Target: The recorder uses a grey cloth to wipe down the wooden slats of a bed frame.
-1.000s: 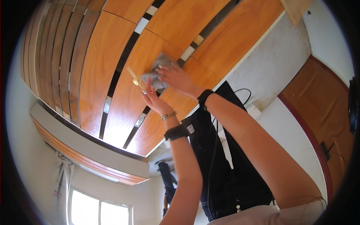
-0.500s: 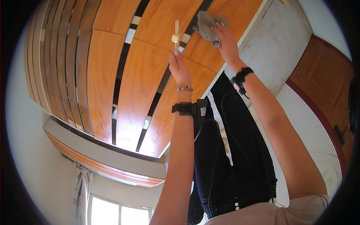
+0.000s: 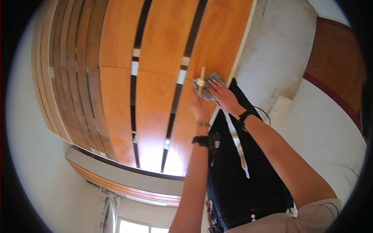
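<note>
My left hand (image 3: 200, 110) is closed around the lower end of a slim, pale, see-through stick (image 3: 203, 72) with a cream knobbed collar partway up. The stick stands roughly upright and overlaps the cloth; whether they touch I cannot tell. My right hand (image 3: 226, 99) lies over a crumpled grey cloth (image 3: 215, 77), fingers bent onto it. Beneath the cloth is the right-hand plank of a glossy orange-brown slatted wooden bed base (image 3: 155, 101), close to its pale edge. The left fingertips are slightly blurred.
Dark gaps run between the planks, crossed by pale supports. A grey-and-wood board (image 3: 128, 180) borders the base's lower end. Darker slats (image 3: 74, 93) stand at the left. On the right are a stained pale floor (image 3: 276, 46) and a brown door (image 3: 334, 58). My legs are beside the bed base.
My right hand has drawn the cloth down and slightly left, close to my left hand. My left hand and the stick have moved down and right in view; the view itself has shifted.
</note>
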A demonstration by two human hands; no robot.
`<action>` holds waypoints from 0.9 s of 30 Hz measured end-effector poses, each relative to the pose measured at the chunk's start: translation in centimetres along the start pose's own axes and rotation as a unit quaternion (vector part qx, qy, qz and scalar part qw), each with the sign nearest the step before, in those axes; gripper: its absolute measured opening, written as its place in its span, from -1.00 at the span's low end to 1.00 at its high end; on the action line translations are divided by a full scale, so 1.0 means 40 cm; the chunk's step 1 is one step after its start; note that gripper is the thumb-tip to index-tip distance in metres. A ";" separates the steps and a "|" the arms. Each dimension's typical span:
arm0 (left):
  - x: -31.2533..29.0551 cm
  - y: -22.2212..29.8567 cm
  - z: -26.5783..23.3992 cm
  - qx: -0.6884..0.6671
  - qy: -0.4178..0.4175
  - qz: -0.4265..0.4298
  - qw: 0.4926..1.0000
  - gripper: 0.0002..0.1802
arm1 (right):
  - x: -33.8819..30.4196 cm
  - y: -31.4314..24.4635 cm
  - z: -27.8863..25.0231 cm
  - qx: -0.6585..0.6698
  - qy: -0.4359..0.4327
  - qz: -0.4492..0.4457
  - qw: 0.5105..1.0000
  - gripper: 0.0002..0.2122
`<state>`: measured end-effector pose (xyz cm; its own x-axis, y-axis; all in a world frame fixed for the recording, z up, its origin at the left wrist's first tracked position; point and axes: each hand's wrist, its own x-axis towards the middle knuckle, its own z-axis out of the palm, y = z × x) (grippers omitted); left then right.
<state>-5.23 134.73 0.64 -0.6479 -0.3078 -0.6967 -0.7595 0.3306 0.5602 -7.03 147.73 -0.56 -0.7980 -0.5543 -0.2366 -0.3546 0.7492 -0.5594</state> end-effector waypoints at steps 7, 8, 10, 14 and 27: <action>0.019 0.034 0.084 -0.098 -0.040 0.182 0.978 -0.54 | 0.009 0.110 -0.006 -0.055 0.026 -0.044 0.997 -0.57; 0.036 0.032 0.076 -0.126 -0.048 0.167 0.977 -0.53 | 0.021 0.109 -0.006 -0.057 0.059 -0.064 0.995 -0.56; 0.060 0.082 0.066 -0.111 -0.071 0.187 0.973 -0.53 | 0.058 0.148 -0.047 -0.043 0.053 -0.019 0.998 -0.55; 0.117 0.120 0.048 -0.113 -0.063 0.242 0.962 -0.50 | 0.197 0.176 -0.152 -0.019 0.064 0.070 0.995 -0.46; -0.063 0.540 -0.247 -0.124 -0.066 0.379 0.915 -0.81 | 0.292 0.333 -0.195 -0.293 0.105 -0.003 0.950 -0.60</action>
<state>-20.57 133.81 18.92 -0.9936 0.0412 -0.1051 -0.0956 0.1879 0.9775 -24.87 154.08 -4.60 -0.8528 -0.5209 -0.0374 -0.5210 0.8535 -0.0077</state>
